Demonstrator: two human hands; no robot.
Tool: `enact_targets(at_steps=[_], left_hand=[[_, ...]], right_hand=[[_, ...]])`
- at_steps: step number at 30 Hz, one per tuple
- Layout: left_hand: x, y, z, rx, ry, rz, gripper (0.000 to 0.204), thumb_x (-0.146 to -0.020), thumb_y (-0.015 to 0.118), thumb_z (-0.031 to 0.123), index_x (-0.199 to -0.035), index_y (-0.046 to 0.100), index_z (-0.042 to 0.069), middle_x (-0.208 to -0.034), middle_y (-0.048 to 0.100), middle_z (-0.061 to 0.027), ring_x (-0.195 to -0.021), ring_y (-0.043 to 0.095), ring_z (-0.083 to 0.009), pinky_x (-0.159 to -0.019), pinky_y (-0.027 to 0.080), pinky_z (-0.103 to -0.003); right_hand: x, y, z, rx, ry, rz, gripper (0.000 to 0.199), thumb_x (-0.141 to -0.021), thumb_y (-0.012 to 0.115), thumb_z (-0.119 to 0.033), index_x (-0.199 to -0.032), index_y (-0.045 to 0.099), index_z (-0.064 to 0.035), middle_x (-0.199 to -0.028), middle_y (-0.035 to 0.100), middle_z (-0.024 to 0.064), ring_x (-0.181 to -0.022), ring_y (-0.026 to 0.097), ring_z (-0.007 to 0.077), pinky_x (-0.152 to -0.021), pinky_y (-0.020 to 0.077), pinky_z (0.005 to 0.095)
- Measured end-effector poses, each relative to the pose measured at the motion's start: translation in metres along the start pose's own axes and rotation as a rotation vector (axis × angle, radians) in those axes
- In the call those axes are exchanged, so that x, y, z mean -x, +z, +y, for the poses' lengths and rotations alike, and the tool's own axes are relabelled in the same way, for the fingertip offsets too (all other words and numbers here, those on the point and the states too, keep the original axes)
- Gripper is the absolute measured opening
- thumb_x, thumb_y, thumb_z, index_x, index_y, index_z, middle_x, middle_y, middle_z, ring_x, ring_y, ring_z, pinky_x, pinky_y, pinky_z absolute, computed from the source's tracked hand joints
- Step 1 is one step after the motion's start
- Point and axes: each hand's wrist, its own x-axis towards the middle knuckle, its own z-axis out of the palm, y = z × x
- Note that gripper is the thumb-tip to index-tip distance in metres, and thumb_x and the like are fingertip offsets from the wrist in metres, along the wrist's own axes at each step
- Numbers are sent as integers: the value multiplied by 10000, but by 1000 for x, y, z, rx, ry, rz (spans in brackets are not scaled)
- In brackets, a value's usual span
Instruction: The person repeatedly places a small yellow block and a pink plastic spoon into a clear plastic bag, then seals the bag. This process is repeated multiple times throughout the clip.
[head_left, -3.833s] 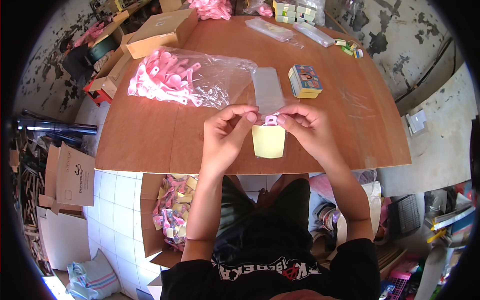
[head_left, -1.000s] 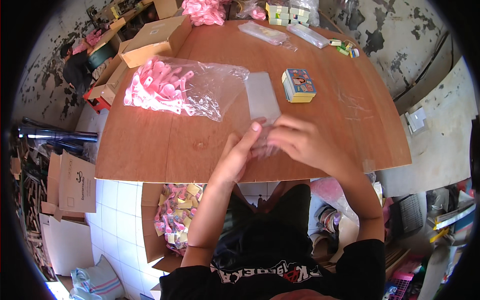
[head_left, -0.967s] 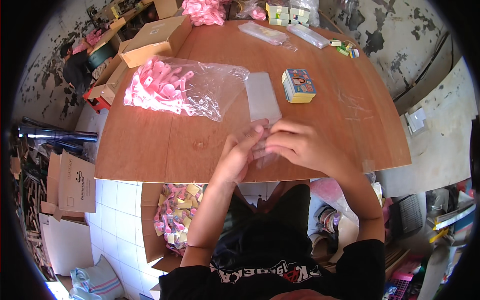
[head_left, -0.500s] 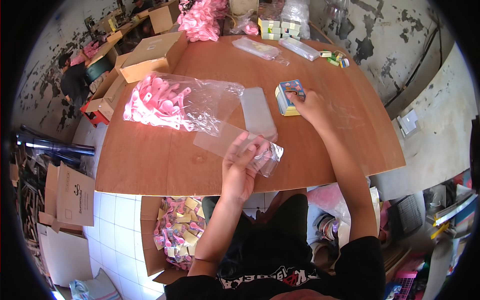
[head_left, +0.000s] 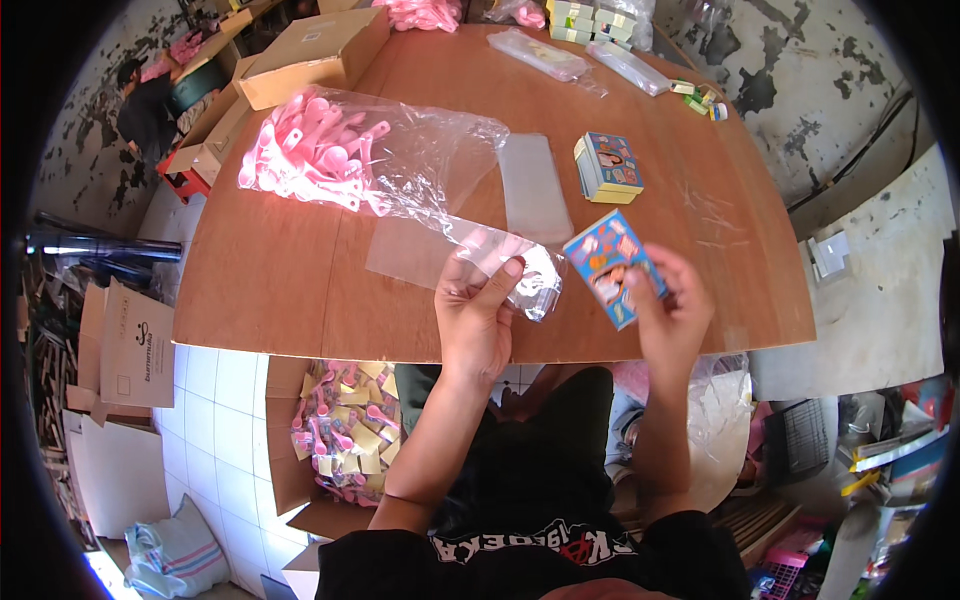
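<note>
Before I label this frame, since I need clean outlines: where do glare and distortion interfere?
Head view: white glare covers part of the clear sleeve in the left hand; head view: the pink scoops look washed out toward the near side; head view: the front edge of the table bows, and the corners go black.

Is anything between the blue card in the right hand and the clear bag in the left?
Nothing visible: the blue card in the right hand has its corner right beside the end of the clear bag in the left hand. Whether they touch is unclear.
</note>
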Motion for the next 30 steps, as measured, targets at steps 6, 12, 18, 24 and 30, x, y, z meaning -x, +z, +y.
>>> enact_targets(at_steps=[6,12,18,24,30], left_hand=[[0,-1,-5,15,-56,12,337,-872,599,-78,-1184,533,31,-1107,642,-134,-1026,644,-213,-885,560,-321],[1,3,-11,-22,-51,18,329,-877,594,-77,-1179,536,39,-1133,639,-143,-1031,643,-216,-883,560,-319],[4,-1,-12,-26,-34,12,350,-880,581,-90,-1199,526,44,-1152,633,-149,-1032,641,-213,-879,559,-328],[7,5,-10,-56,-51,-50,354,-872,604,-73,-1204,520,15,-1151,629,-149,-1003,645,-200,-851,555,-332],[12,4,-13,-152,-115,-69,328,-860,614,-75,-1172,540,-5,-1057,662,-134,-955,659,-205,-818,557,-331]], right_hand=[[38,11,20,-202,73,54,266,-851,680,10,-1099,602,65,-945,692,120,-737,632,63,-547,476,165],[39,24,20,-251,73,-2,267,-853,679,16,-1102,600,68,-936,691,126,-733,631,65,-535,472,168],[41,33,16,-243,68,19,248,-859,681,1,-1089,620,73,-904,680,100,-767,635,76,-596,500,192],[45,28,22,-206,114,-139,253,-870,671,-14,-1110,626,52,-855,665,60,-675,595,51,-543,475,178],[37,20,20,-333,161,-307,323,-892,630,-7,-1205,573,47,-1005,644,95,-775,606,75,-617,500,201]])
